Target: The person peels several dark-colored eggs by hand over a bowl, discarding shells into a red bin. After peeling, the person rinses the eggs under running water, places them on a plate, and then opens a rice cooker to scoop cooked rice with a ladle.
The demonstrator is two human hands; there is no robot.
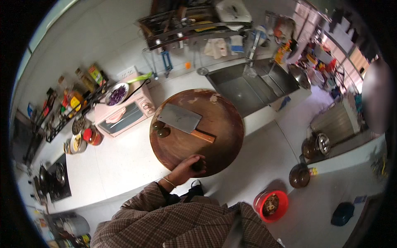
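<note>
My left hand [187,167], coming from a checked sleeve, is curled around a dark, roundish item [198,165] at the near edge of a round wooden chopping board [223,133]. What the item is, I cannot tell. A cleaver [180,118] with a wooden handle lies flat across the board, its handle towards the lower right. Two dark, rounded eggs or egg-like things [161,130] rest beside the blade, at the board's left side. My right hand is out of view.
A steel sink [242,90] with a tap [253,46] lies beyond the board. Left stand a pink toaster oven [124,119], a bowl of chopped purple food [117,94], a red-lidded jar [92,137] and a stove [60,178]. A red bucket [282,204] is on the floor at right.
</note>
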